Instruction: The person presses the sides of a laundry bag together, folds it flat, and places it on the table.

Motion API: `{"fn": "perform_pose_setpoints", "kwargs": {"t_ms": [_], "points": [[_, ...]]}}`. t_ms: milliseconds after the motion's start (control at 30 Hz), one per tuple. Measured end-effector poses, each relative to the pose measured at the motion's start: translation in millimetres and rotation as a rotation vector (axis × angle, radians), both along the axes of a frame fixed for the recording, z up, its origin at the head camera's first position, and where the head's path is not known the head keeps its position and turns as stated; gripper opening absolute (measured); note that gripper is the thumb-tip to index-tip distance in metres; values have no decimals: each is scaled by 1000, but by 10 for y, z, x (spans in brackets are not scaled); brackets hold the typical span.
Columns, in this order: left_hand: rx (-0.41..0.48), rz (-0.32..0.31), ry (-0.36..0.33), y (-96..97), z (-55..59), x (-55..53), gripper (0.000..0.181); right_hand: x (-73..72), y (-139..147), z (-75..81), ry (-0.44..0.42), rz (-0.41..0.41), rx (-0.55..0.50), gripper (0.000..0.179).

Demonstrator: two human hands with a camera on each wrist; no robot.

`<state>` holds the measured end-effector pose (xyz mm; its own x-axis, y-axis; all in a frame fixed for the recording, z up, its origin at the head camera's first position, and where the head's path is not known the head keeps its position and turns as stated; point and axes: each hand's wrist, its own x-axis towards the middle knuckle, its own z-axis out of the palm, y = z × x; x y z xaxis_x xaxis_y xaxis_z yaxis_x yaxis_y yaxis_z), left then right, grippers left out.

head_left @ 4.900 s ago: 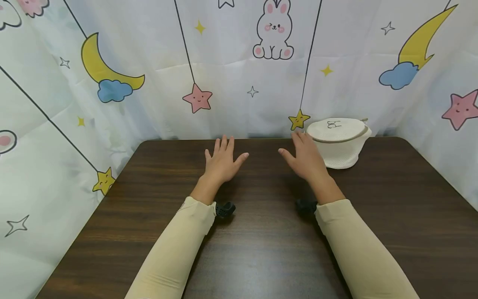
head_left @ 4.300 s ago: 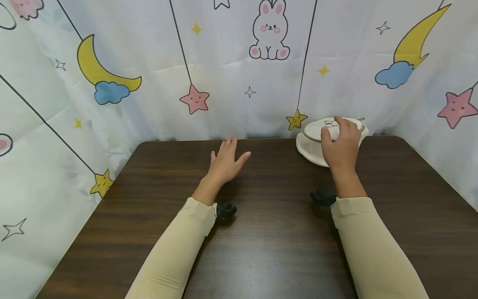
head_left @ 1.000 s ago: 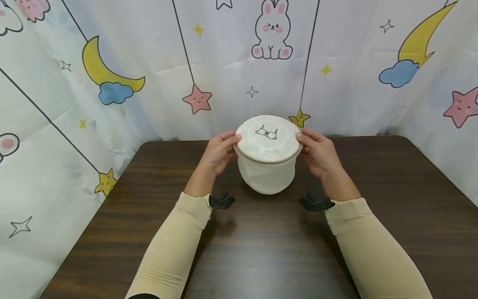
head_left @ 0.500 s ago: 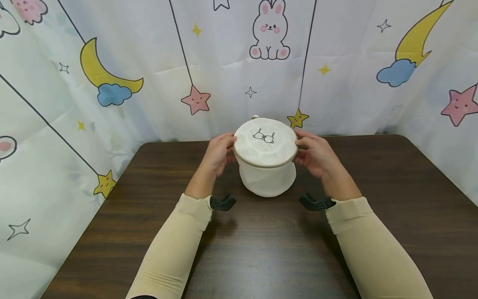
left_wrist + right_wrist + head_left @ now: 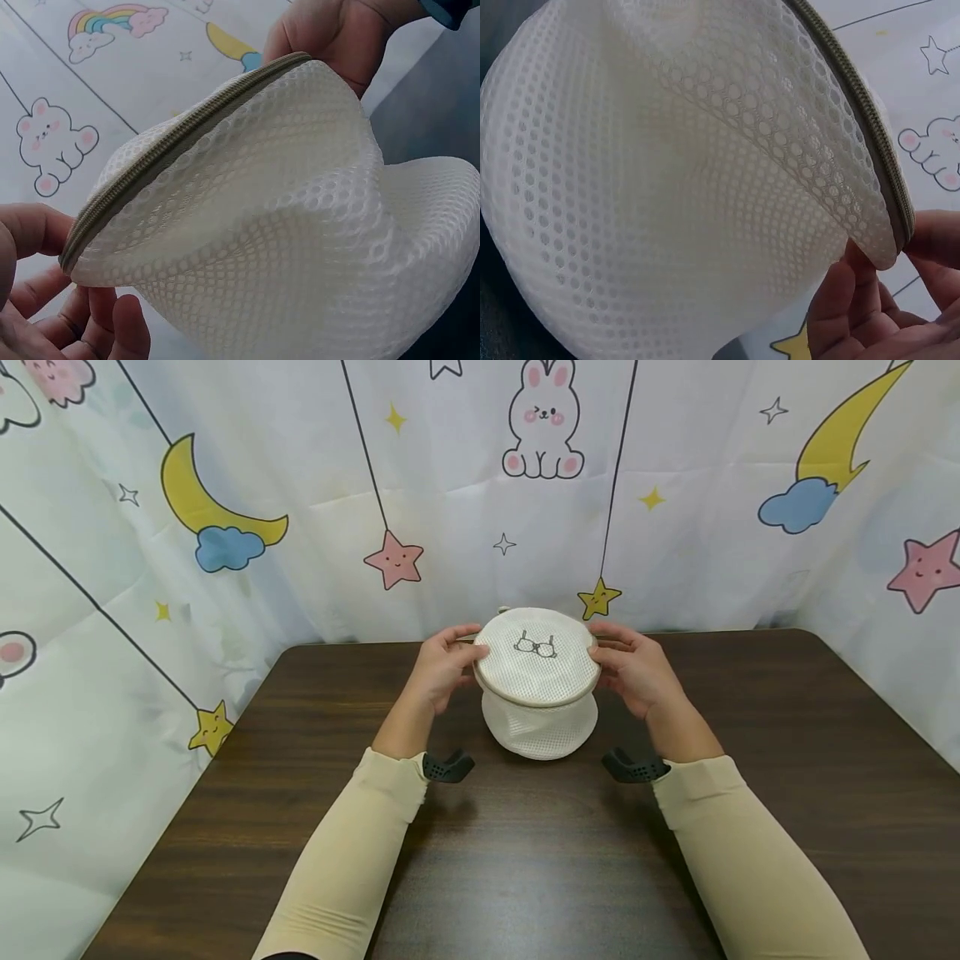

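A white mesh laundry bag [image 5: 538, 731], round like a drum, stands on the dark table in the head view. Its lid carries a small line drawing of a bra, and a brown-green zipper [image 5: 172, 142] runs round the top edge. My left hand [image 5: 441, 670] pinches the rim at the left, thumb on top and fingers beneath. Opposite it, my right hand [image 5: 637, 670] pinches the right side of the rim the same way. The mesh wall sags in folds below the zipper in both wrist views.
The dark wooden table [image 5: 480, 877] spreads round the bag. Behind its far edge hangs a white curtain [image 5: 465, 485] printed with moons, stars and a rabbit. A dark wrist camera [image 5: 447, 767] sits at the left wrist and another [image 5: 633, 767] at the right.
Earlier the bag lay at the back right and the right hand reached to it. Now both hands hold it at the middle; in the last second its lid has lowered slightly toward me.
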<state>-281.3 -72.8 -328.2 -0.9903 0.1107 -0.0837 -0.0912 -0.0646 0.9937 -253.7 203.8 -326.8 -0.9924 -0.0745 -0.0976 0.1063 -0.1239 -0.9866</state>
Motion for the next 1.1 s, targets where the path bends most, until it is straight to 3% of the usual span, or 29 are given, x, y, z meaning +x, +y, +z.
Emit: {"fn": "perform_pose_setpoints", "kwargs": {"t_ms": [167, 333, 633, 933, 1100], "points": [[-102, -28, 13, 4, -44, -6, 39, -11, -6, -8, -27, 45, 175, 48], [-171, -56, -12, 27, -76, -8, 41, -15, -12, -4, -45, 89, 304, 63], [-204, -96, -45, 52, -92, 7, 41, -5, 7, 22, -58, 108, 355, 66], [-325, -157, -76, 21, -114, 15, 47, 12, 57, 20, -112, 255, 492, 73], [-349, -218, -101, 16, -126, 36, 53, 23, 80, -12, -128, 332, 541, 79]]}}
